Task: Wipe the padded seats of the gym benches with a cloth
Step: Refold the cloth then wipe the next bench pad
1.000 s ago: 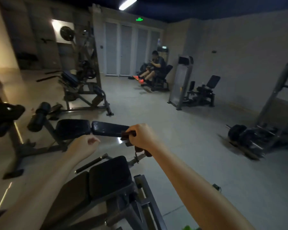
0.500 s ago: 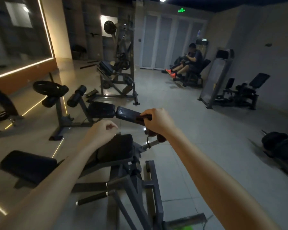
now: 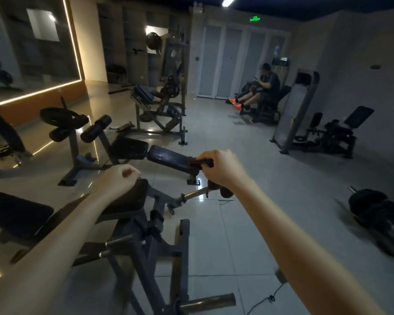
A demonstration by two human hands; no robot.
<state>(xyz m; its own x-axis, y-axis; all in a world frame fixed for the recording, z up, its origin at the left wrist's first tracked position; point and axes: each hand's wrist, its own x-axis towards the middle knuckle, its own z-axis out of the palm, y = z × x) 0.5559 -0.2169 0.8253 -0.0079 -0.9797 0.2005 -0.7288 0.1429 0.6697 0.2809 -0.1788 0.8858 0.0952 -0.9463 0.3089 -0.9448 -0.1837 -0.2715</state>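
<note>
My right hand (image 3: pixel 223 170) grips a dark reddish-brown cloth (image 3: pixel 221 189) that hangs below the fist and sticks out at its left. My left hand (image 3: pixel 117 179) is curled into a loose fist and holds nothing; it hovers over the near bench's black padded seat (image 3: pixel 127 201). That bench (image 3: pixel 21 214) runs off to the lower left on a grey steel frame. Behind the hands stands a second bench with a black seat pad (image 3: pixel 129 148) and a longer pad (image 3: pixel 168 158) that reaches my right hand.
A grey frame with bars (image 3: pixel 159 258) stands right in front of me. Leg-roller pads (image 3: pixel 96 128) and a weight plate (image 3: pixel 59 117) are at left, a plate-loaded machine (image 3: pixel 162 110) behind. A seated person (image 3: pixel 262 92) is far back. Barbell plates (image 3: pixel 378 212) lie at right.
The view swung left and forward, so the benches and mirror wall came further into sight. Both hands kept their grip and pose, the right hand still clutching the cloth.
</note>
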